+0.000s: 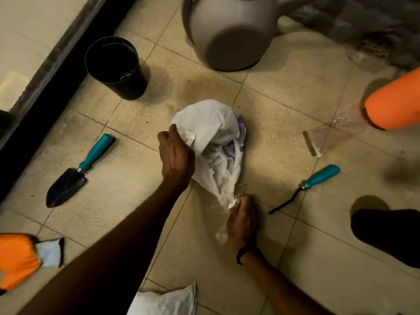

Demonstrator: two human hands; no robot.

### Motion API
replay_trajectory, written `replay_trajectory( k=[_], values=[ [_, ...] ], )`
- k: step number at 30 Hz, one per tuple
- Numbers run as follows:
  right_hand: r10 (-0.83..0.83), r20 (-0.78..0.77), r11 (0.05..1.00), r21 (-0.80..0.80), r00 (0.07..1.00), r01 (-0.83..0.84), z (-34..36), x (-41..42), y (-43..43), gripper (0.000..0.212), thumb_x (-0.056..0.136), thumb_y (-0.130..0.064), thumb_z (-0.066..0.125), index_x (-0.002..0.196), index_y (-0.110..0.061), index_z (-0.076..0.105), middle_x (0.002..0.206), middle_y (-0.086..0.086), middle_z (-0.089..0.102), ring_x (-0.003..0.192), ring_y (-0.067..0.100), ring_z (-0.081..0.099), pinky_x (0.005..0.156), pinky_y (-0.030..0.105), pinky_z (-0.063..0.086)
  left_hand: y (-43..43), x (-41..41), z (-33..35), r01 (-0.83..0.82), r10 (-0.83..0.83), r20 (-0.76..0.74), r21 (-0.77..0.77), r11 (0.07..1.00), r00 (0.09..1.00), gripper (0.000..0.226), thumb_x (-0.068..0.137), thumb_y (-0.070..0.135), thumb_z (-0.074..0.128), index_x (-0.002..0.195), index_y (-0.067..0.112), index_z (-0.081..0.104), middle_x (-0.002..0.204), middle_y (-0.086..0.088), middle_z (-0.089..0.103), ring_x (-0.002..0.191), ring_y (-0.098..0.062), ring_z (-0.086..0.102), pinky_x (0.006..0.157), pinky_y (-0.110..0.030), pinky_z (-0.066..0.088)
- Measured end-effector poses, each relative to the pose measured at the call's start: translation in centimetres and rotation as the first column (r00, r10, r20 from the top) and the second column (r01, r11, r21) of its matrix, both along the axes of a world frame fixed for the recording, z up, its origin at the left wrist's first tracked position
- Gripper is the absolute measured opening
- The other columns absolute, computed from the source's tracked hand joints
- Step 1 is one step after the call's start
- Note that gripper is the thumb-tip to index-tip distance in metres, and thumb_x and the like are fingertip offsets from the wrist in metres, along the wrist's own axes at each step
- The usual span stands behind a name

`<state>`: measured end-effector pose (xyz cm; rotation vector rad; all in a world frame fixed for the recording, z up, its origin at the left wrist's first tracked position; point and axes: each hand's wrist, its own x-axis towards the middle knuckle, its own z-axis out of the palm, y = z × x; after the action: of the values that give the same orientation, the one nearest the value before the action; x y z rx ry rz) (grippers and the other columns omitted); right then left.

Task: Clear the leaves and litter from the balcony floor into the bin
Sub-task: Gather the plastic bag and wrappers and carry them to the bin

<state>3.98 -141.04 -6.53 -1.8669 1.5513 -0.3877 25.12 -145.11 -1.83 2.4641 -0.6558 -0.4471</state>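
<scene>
A crumpled white plastic bag [211, 142] with purple print lies on the tiled balcony floor at mid-frame. My left hand [176, 155] grips its upper left side. My right hand [242, 219] pinches the bag's twisted lower end, together with a scrap of clear plastic. The black bin [114, 67] stands upright and open at the upper left, well apart from both hands. A clear zip bag [318, 142] lies flat on the tiles to the right.
A teal-handled trowel [75, 171] lies left; a teal-handled weeding fork [306, 187] lies right. A grey watering can [229, 30] stands at the top. An orange cylinder [395, 103] sits far right, orange and white items [27, 258] lower left, white paper [168, 301] at the bottom, a dark object [391, 235] lower right.
</scene>
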Motion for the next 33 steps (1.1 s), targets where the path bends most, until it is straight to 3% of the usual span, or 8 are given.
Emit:
replay_trajectory(
  k=[5,9,12,18,20,23,29,33],
  values=[
    [0.014,-0.086,0.993,0.12,0.996,-0.004,1.1,-2.1,4.6,0.037,0.097,-0.029,0.046,0.128,-0.014,0.06,0.123,-0.001,0.059,0.109,0.009,0.056,0.082,0.018,0.046,-0.5,-4.1,-2.2,0.295,-0.319,0.011,0.35,0.889,0.948,0.081,0.084,0.076,0.053,0.125,0.007,0.045,0.123,-0.018,0.043,0.106,-0.039,0.046,0.083,-0.05,0.044],
    [-0.206,-0.033,0.977,0.057,0.978,0.207,3.7,-2.6,4.8,0.004,0.093,-0.023,0.066,0.09,-0.021,0.064,0.08,-0.01,0.063,0.074,0.009,0.064,0.061,0.009,0.041,1.4,-7.0,-3.1,0.323,-0.323,-0.046,0.277,0.905,0.945,0.052,0.094,0.044,0.061,0.127,0.006,0.049,0.12,-0.02,0.053,0.105,-0.039,0.047,0.085,-0.047,0.041],
    [-0.399,0.009,0.915,-0.06,0.917,0.399,5.4,-2.7,0.8,0.027,0.094,-0.037,0.062,0.075,-0.019,0.063,0.064,-0.01,0.058,0.057,0.007,0.056,0.052,0.024,0.044,4.2,-8.5,-3.1,0.284,-0.278,-0.071,0.093,0.954,0.958,0.044,0.088,0.024,0.071,0.122,0.001,0.057,0.114,-0.024,0.06,0.103,-0.042,0.054,0.087,-0.046,0.041],
    [-0.332,-0.127,0.942,-0.091,0.935,0.322,6.1,-4.2,-15.3,0.024,0.101,-0.017,0.047,0.12,-0.007,0.058,0.093,0.013,0.065,0.091,0.032,0.065,0.069,0.025,0.037,9.3,-9.4,-2.2,0.01,-0.018,-0.147,-0.052,0.999,0.989,0.052,0.086,0.018,0.073,0.127,0.005,0.045,0.117,-0.017,0.052,0.103,-0.036,0.053,0.077,-0.04,0.038],
    [-0.265,-0.237,0.962,0.004,0.935,0.274,6.3,-4.3,-20.3,0.055,0.099,-0.012,0.05,0.151,-0.01,0.03,0.114,0.018,0.065,0.107,0.034,0.061,0.079,0.029,0.04,9.4,-9.6,-2.6,-0.083,0.066,-0.209,-0.076,0.994,0.976,0.063,0.087,0.017,0.073,0.138,0.012,0.036,0.128,-0.014,0.049,0.11,-0.033,0.052,0.082,-0.04,0.041],
    [-0.293,-0.289,0.919,0.177,0.911,0.352,5.2,-4.1,-25.4,0.075,0.1,-0.019,0.051,0.158,-0.012,0.003,0.136,0.02,0.055,0.123,0.034,0.054,0.099,0.035,0.042,8.9,-10.1,-3.9,-0.03,0.023,-0.141,-0.048,0.998,0.99,0.066,0.091,0.016,0.068,0.147,0.015,0.033,0.126,-0.017,0.045,0.107,-0.034,0.05,0.082,-0.039,0.041],
    [-0.16,-0.415,0.961,0.143,0.896,0.238,3.5,-3.1,-23.0,0.036,0.101,-0.018,0.044,0.133,-0.001,0.04,0.129,0.02,0.058,0.117,0.036,0.058,0.09,0.034,0.046,8.1,-8.9,-4.2,0.071,-0.074,-0.112,-0.029,0.997,0.991,0.046,0.09,0.037,0.054,0.124,0.005,0.05,0.109,-0.017,0.051,0.094,-0.031,0.046,0.075,-0.036,0.036],
    [0.036,-0.305,0.981,0.192,0.952,0.025,4.3,-1.4,-16.1,0.027,0.099,-0.015,0.047,0.124,-0.006,0.053,0.116,0.021,0.065,0.11,0.038,0.06,0.089,0.04,0.046,7.8,-6.9,-5.1,0.192,-0.177,-0.172,0.074,0.979,0.969,0.063,0.085,0.05,0.042,0.118,-0.001,0.058,0.109,-0.023,0.059,0.1,-0.037,0.051,0.076,-0.039,0.04]
  ],
)
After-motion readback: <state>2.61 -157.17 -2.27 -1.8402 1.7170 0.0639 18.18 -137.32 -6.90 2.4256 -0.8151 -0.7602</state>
